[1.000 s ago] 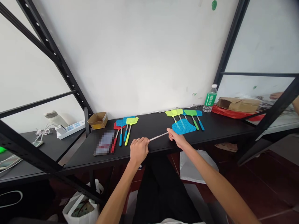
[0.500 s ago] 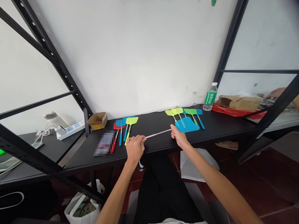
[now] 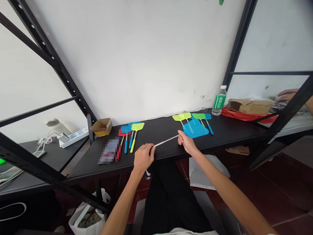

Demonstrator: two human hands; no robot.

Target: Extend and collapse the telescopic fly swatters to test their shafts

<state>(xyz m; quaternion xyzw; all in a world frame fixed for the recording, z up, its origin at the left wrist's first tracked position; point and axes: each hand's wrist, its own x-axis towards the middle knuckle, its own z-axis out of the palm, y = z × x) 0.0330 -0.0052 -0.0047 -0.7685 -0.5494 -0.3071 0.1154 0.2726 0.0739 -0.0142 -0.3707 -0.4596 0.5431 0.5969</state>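
Note:
Between my hands a blue fly swatter (image 3: 196,128) is held over the front of the black shelf, its thin metal rod drawn out long. My left hand (image 3: 143,159) is closed around the handle end, which it mostly hides. My right hand (image 3: 186,142) grips the rod just below the blue perforated head. Left of my left hand lie several fly swatters, among them a yellow-green one (image 3: 137,127), a blue one (image 3: 126,129) and a red one (image 3: 121,133). Behind the held head lie more, including a green one (image 3: 199,116) and yellow-green ones (image 3: 178,118).
A small cardboard box (image 3: 102,127) stands at the shelf's left, near a blurred-out flat item (image 3: 109,150). A water bottle (image 3: 219,101) stands at the back right, beside an opened carton (image 3: 249,106) on red plastic. Black metal uprights (image 3: 241,42) frame both sides. Another person's hand (image 3: 288,94) shows far right.
My left hand has shifted slightly right and down, so the rod span between my hands looks shorter and more tilted. My right hand stays by the swatter's head.

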